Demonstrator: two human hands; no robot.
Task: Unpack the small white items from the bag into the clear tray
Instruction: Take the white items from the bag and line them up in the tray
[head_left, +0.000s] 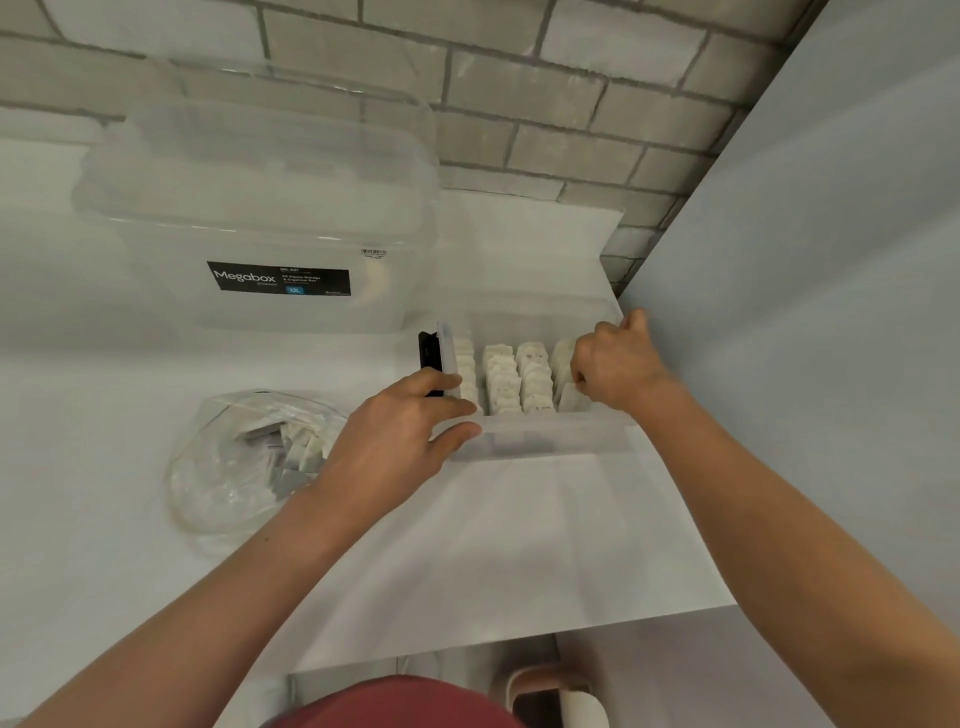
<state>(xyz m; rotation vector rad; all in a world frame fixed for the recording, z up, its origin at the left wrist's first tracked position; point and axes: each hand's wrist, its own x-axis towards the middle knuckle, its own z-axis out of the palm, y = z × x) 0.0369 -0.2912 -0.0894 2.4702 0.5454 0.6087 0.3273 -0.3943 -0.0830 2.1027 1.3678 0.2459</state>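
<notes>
The right grip (615, 366) is curled on a small white item (571, 399) in the clear tray (545, 441); the flat left grip (400, 436) is nearer the bag (223, 483), just to its left.

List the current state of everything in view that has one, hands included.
Shallow clear plastic tray: holds four rows of upright sachets.
Small white sachets: rows in tray, some in bag.
Crumpled clear plastic bag: lying flat, not yet emptied.
Large clear lidded storage box: lid on.
Left hand: fingers straight, resting on tray corner.
Right hand: pinching a sachet in the rightmost row.
</notes>
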